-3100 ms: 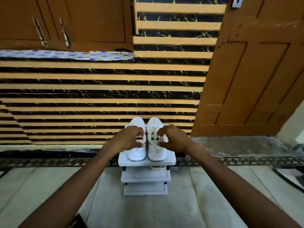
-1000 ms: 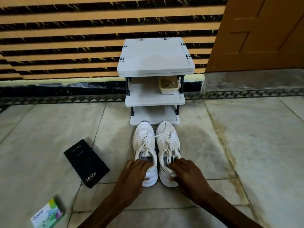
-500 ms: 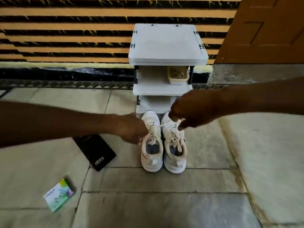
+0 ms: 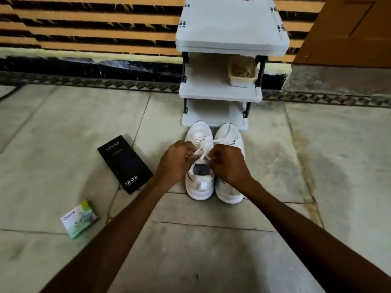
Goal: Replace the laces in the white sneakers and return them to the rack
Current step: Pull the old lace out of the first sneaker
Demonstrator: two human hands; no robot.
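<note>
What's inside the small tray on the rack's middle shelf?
The tray on the rack holds a pale tangled heap, possibly laces; it is too blurred to be sure. The top shelf overhangs its back part, so anything there is hidden.

Bare floor [image 4: 317, 166] right of sneakers [image 4: 229, 187], black box [image 4: 124, 163] left, rack [image 4: 230, 32] behind
</note>
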